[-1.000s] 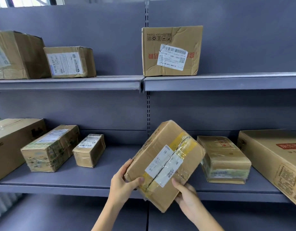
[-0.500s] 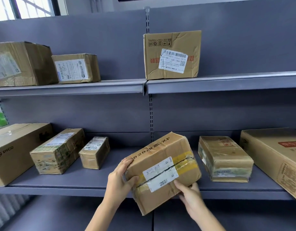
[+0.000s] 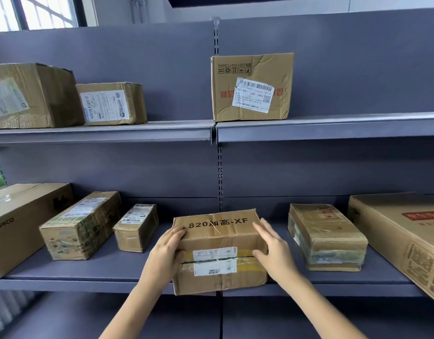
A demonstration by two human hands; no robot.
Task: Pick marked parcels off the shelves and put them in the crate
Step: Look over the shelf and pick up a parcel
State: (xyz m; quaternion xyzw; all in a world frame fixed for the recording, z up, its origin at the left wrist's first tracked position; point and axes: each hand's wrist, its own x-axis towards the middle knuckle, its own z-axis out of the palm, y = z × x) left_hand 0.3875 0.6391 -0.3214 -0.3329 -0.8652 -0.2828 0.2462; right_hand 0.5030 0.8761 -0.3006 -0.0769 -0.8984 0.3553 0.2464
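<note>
A brown cardboard parcel (image 3: pixel 219 237), printed "820" on top and carrying a white label over yellow tape on its front, lies flat at the front edge of the lower shelf (image 3: pixel 93 271). My left hand (image 3: pixel 165 255) grips its left end, with fingers curled over the top corner and the thumb on the front. My right hand (image 3: pixel 275 250) is at the right end with straight, spread fingers, and only the thumb touches the front. No crate is in view.
On the lower shelf stand a large box (image 3: pixel 17 223), two smaller parcels (image 3: pixel 81 223) (image 3: pixel 136 227) to the left, a taped parcel (image 3: pixel 326 237) and a big flat box (image 3: pixel 404 238) to the right. The upper shelf (image 3: pixel 345 127) carries a labelled box (image 3: pixel 251 86) and two boxes (image 3: pixel 112 104) (image 3: pixel 32 95).
The parcel was held tilted in the air in front of the shelf; now it lies level on the lower shelf. My right hand's fingers have straightened off its underside.
</note>
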